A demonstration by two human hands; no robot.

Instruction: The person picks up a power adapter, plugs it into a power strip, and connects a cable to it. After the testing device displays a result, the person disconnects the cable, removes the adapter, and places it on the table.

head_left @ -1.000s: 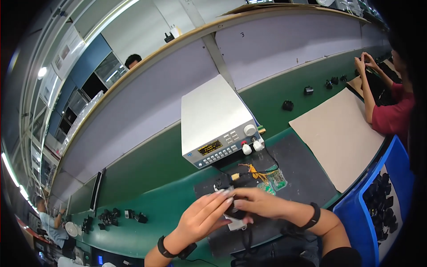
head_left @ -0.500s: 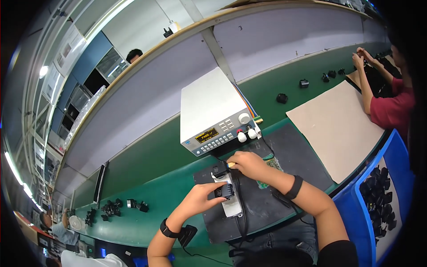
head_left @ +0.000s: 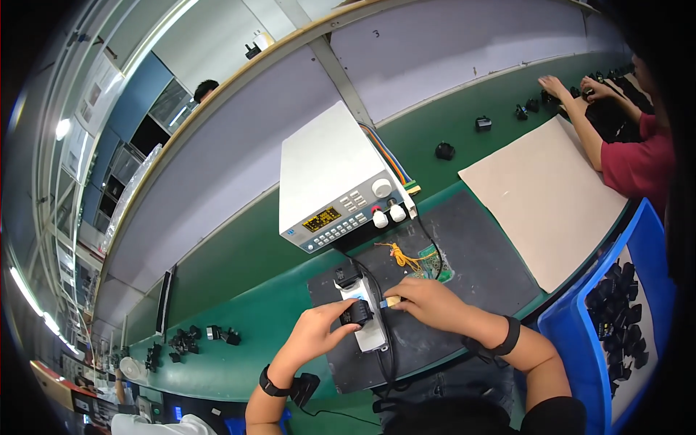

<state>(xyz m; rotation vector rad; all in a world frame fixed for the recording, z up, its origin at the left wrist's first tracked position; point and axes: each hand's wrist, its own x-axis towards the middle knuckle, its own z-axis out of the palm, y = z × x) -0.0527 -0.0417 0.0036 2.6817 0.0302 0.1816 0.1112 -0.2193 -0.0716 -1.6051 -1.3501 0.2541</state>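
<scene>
My left hand (head_left: 317, 330) grips a black power adapter (head_left: 357, 312) between thumb and fingers, over a white power strip (head_left: 372, 336). In my right hand (head_left: 429, 303), thumb and fingertips pinch a yellow USB plug (head_left: 392, 301) with a blue tip, just right of that adapter. The tip points toward the adapter; a small gap seems to lie between them. Another black adapter (head_left: 346, 274) sits at the far end of the strip. Beyond my right hand lies a green circuit board (head_left: 438, 267) with a bundle of yellow wire (head_left: 400, 254).
A white bench instrument (head_left: 330, 174) with a lit screen stands behind the dark mat (head_left: 478, 232). Several adapters (head_left: 185, 339) lie at left. At right are a cardboard sheet (head_left: 544, 203), a blue bin (head_left: 580, 326) of black adapters, and a co-worker's arms (head_left: 583, 130).
My right hand has moved from the far adapter toward the adapter in my left hand, uncovering the circuit board and yellow wire. The instrument's screen reads differently. The co-worker's hands have moved apart.
</scene>
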